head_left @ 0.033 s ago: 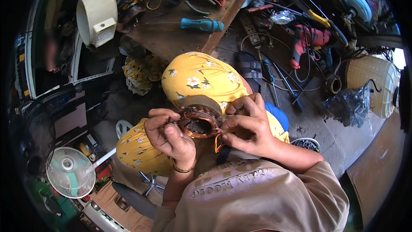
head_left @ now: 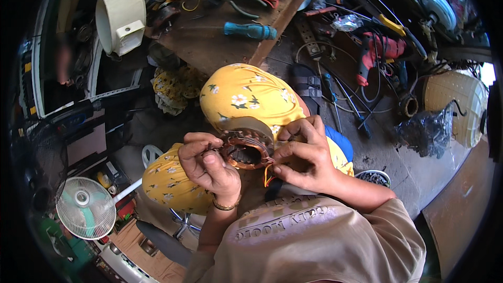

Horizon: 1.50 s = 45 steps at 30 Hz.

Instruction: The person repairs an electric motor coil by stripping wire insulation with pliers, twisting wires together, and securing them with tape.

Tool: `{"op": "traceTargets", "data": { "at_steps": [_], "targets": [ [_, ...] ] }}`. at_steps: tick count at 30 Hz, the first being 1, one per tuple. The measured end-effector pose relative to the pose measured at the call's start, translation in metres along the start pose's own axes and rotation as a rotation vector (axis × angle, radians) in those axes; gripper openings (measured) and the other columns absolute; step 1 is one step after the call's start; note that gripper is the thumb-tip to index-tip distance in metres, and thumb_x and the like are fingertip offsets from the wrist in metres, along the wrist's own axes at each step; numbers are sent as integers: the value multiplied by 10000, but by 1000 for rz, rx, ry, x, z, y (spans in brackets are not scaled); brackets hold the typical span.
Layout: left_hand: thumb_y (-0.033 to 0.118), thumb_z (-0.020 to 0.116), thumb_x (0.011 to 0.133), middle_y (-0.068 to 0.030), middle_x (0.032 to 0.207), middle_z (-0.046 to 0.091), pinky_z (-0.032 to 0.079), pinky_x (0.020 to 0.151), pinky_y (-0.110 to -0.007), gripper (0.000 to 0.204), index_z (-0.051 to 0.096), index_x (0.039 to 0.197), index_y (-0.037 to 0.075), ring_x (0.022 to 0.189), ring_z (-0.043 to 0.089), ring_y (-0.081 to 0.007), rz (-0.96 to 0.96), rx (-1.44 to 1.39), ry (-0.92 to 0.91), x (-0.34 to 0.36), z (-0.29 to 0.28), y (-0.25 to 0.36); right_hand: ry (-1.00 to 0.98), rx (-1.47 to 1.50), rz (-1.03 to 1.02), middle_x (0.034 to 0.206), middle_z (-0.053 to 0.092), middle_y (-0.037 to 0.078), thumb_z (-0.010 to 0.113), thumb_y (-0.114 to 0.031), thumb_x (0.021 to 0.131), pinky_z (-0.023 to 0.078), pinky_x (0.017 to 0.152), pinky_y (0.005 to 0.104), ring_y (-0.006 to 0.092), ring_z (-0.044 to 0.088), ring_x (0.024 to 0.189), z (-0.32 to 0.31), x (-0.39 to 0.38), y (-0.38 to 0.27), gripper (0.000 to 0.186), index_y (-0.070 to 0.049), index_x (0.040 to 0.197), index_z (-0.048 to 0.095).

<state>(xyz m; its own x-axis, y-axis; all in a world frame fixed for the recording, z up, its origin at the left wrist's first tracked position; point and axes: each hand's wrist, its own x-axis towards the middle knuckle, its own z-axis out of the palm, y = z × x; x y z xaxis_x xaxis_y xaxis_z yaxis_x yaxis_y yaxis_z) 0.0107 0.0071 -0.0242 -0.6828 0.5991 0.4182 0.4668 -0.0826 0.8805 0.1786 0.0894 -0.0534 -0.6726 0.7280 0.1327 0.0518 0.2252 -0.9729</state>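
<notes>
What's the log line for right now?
left hand: at left side of copper-wound ring; right hand: by orange wires; ring: over yellow floral fabric

The bare, dirt-smudged left hand (head_left: pixel 212 167) is held palm inward, fingers curled, thumb raised. The bare right hand (head_left: pixel 306 152) is turned to face it, its index finger and thumb brought close together. Both bare forearms (head_left: pixel 364 191) are bent inward.

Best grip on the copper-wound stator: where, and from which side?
I'd grip the stator by its grey outer band, coming from the far side. That curved face looks smooth and bare, while copper windings ring the near opening and orange wires trail beside the right hand.
</notes>
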Motion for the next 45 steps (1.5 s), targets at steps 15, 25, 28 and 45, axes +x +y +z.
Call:
{"op": "traceTargets", "data": {
  "at_steps": [15,25,28,45],
  "targets": [
    [309,629,986,-141,962,571,464,700,-259,325,499,1057,20,784,540,-147,-108,-183,-40,-4,5,15,-94,6,-34,986,610,87,808,-185,638,334,862,395,257,542,955,-16,6,0,220,-105,807,691],
    [284,649,977,-117,1002,551,417,647,-201,289,547,1006,15,742,482,-92,23,-94,17,-4,1,8,-48,173,-10,954,600,147,714,-178,784,453,806,358,267,566,893,-31,23,7,202,-19,902,675],
    [294,645,979,-104,1017,538,370,612,-177,288,562,991,18,701,426,-64,-33,-104,42,-8,-2,8,-37,129,-83,951,600,148,681,-152,819,460,794,342,252,576,868,-34,45,-1,192,1,934,682],
    [197,672,956,-112,1030,574,367,554,-167,212,598,1000,4,694,484,-40,-101,-225,-32,-15,-16,1,-68,200,-64,966,585,126,637,-48,840,459,840,340,230,565,916,-19,59,-7,149,17,965,686]
  ]
}}
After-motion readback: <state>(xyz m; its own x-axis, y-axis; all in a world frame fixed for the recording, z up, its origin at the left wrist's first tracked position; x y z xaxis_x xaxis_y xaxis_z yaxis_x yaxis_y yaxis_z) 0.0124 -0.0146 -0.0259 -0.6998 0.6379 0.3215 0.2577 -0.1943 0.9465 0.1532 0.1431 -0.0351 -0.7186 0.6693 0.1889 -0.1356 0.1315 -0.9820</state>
